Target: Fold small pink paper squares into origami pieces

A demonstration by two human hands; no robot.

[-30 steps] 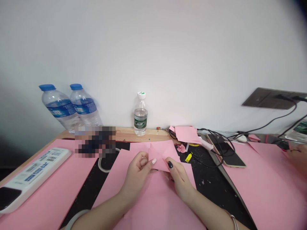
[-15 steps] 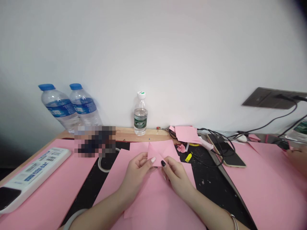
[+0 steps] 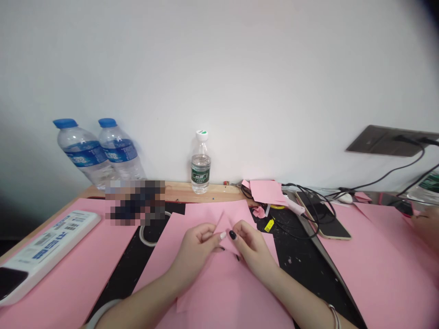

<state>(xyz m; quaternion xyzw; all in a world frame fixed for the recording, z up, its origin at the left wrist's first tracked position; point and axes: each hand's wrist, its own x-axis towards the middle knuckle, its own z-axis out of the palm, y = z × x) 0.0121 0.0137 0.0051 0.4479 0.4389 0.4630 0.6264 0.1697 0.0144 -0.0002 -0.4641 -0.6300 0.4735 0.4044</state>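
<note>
A small folded piece of pink paper (image 3: 225,227) is raised between my two hands, its pointed top facing the wall. My left hand (image 3: 202,241) pinches its left edge, the thumb on top and fingertips beneath. On the right edge, my right hand (image 3: 249,242) closes with its dark-nailed thumb on the paper. The two thumbs nearly meet at the middle. Larger pink sheets (image 3: 219,297) lie under both hands on a black mat (image 3: 302,274).
Two blue-capped bottles (image 3: 85,157) lean at the back left; a small bottle (image 3: 200,169) stands centrally. A white device (image 3: 48,256) lies left. Cables, a phone (image 3: 324,217) and paper scraps (image 3: 267,191) lie right. Another person's hand (image 3: 427,224) shows at far right.
The small paper has gone from a flatter, wider shape to a narrower one with a point at the top. My hands have shifted slightly around it, still gripping both sides.
</note>
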